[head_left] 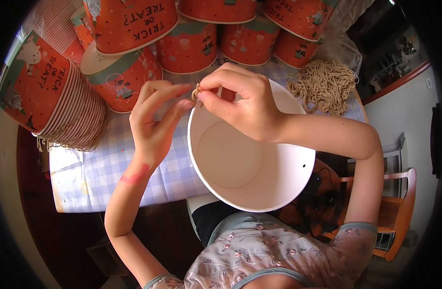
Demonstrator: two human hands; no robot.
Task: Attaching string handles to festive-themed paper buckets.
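A paper bucket (284,168), white inside, stands tilted with its mouth toward me, between the table edge and my body. At the far left of its rim, my right hand (252,98) pinches a short knotted piece of tan cord (195,93) between thumb and forefinger. My left hand (156,113) is just left of the cord, its thumb and forefinger apart, with the thumb tip close to the knot. A small dark hole shows in the bucket's wall at the right. Whether the cord passes through the rim is hidden by my fingers.
Orange printed buckets (187,48) are piled upside down along the back. A nested stack of buckets (76,111) with cords leans at the left. A tangled heap of tan cord (324,86) lies at the right on the checked tablecloth (119,176). A wooden chair (399,212) stands at the right.
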